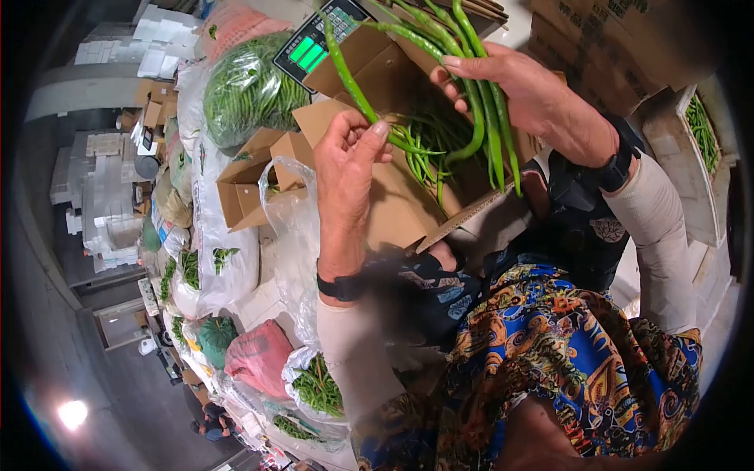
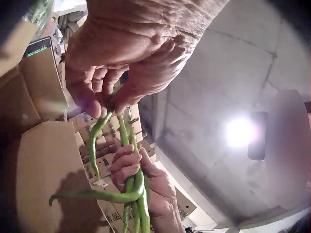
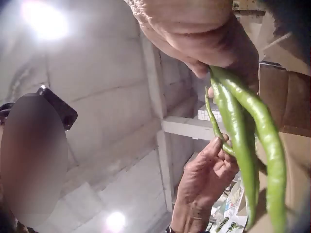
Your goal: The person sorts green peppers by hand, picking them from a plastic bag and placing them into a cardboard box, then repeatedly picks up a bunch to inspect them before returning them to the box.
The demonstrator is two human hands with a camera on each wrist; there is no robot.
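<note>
My left hand [image 1: 349, 161] pinches one long green pepper [image 1: 345, 74] between thumb and fingers; in the left wrist view its thin curved end [image 2: 94, 150] hangs below the fingertips. To the right, my right hand [image 1: 534, 94] grips a bunch of several long green peppers [image 1: 491, 129], their ends hanging down. The right wrist view shows thick glossy peppers [image 3: 238, 131] under the right hand [image 3: 204, 39]. Below both hands is an open cardboard box [image 1: 400, 208] with more green peppers [image 1: 424, 161] inside.
A scale display [image 1: 307, 53] glows green behind the box. To the left lie a clear bag of green peppers [image 1: 255, 86], a smaller open box [image 1: 239, 188] and a plastic bag [image 1: 290, 220]. A white crate [image 1: 682, 157] stands at the right.
</note>
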